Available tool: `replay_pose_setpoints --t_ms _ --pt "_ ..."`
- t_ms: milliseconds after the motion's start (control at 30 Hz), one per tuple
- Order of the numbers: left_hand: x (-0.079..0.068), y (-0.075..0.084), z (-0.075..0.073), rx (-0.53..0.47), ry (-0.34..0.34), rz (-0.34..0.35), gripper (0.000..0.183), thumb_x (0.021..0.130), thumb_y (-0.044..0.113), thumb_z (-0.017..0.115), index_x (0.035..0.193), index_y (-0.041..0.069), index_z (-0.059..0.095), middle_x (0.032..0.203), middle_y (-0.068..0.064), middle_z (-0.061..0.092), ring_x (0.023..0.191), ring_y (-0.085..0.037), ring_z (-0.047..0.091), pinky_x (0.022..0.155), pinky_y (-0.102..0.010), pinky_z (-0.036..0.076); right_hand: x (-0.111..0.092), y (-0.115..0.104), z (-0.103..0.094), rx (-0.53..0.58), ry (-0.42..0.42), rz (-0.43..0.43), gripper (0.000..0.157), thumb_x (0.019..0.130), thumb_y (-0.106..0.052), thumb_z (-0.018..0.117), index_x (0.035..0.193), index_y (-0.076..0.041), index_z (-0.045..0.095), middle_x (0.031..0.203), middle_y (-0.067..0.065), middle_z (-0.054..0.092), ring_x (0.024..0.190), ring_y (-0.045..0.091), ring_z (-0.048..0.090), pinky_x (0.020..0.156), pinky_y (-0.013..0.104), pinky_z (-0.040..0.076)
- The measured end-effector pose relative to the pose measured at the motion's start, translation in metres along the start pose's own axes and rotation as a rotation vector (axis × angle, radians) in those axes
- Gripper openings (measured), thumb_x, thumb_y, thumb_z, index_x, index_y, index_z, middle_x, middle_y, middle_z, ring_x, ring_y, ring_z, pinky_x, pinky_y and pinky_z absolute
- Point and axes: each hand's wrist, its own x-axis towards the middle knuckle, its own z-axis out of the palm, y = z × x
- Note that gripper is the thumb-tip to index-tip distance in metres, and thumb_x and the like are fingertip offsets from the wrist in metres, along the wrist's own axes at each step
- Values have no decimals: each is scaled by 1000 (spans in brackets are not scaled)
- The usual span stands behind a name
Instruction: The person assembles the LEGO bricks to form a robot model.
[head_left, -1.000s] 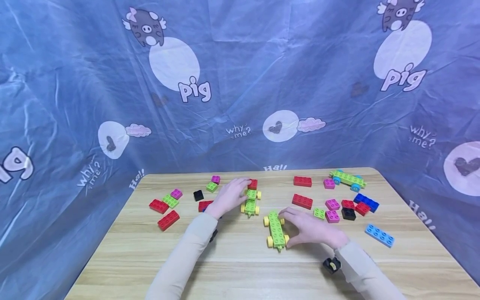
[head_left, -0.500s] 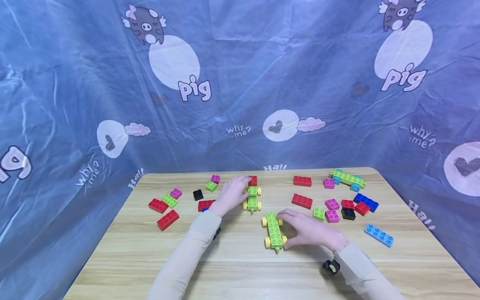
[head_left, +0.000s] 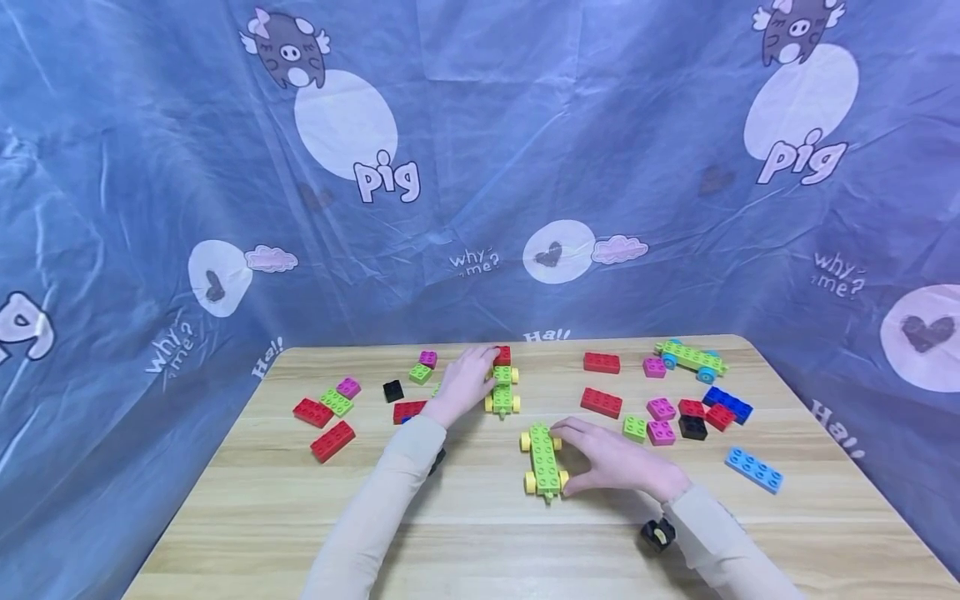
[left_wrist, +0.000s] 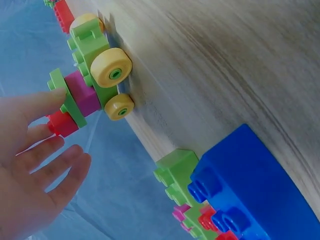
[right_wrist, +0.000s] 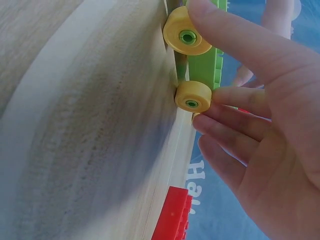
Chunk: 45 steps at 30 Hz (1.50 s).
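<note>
On the wooden table, my left hand (head_left: pixel 467 385) pinches the stack on a toy car (head_left: pixel 502 398) with yellow wheels. In the left wrist view its thumb lies on a green plate (left_wrist: pixel 71 102) and a finger touches the red brick (left_wrist: pixel 62 124) on top. A magenta brick (left_wrist: pixel 83 94) sits beneath that plate, on the green base. Closer to me, my right hand (head_left: pixel 618 460) holds a second toy car base (head_left: pixel 544 461), long and green with yellow wheels. The right wrist view has its thumb by one wheel (right_wrist: pixel 187 32) and fingers at another wheel (right_wrist: pixel 193 96).
Loose bricks, among them a red brick (head_left: pixel 333 441) and a black brick (head_left: pixel 393 390), lie at left. At right are more bricks, a light blue brick (head_left: pixel 754 469) and a green base with blue wheels (head_left: pixel 690 358). A blue cloth (head_left: pixel 480 208) hangs behind the table.
The stacked car has rolled away from me, toward the back edge, with my left hand on it. The car base under my right hand has shifted slightly left.
</note>
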Motion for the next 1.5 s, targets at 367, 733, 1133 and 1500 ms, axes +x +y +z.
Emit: replay_pose_setpoints --t_ms 367,733,1133,1500 --pt "-21 9 -16 3 -12 -5 58 85 29 67 134 6 47 133 -8 54 121 -23 52 87 -36 55 2 1 2 8 -10 9 83 68 -57 72 131 -7 51 132 6 54 119 22 55 101 38 47" --pt "-58 30 -31 -109 -114 83 54 85 35 66 129 7 53 127 -9 59 118 -25 55 100 -41 48 6 -2 3 6 -10 15 84 68 -56 72 132 -8 50 134 7 53 122 24 53 102 40 46" --pt "-86 40 -25 -170 -320 130 80 81 57 61 140 7 41 141 -10 47 129 -24 46 106 -40 43 13 -5 6 0 15 1 85 69 -56 72 133 -7 48 135 8 53 122 24 53 103 41 46" --pt "-93 41 -17 -105 -312 181 92 74 61 65 141 4 39 142 -12 46 128 -25 47 105 -39 44 19 -9 8 10 12 -8 83 71 -55 71 134 -7 48 135 8 52 121 23 54 103 40 46"
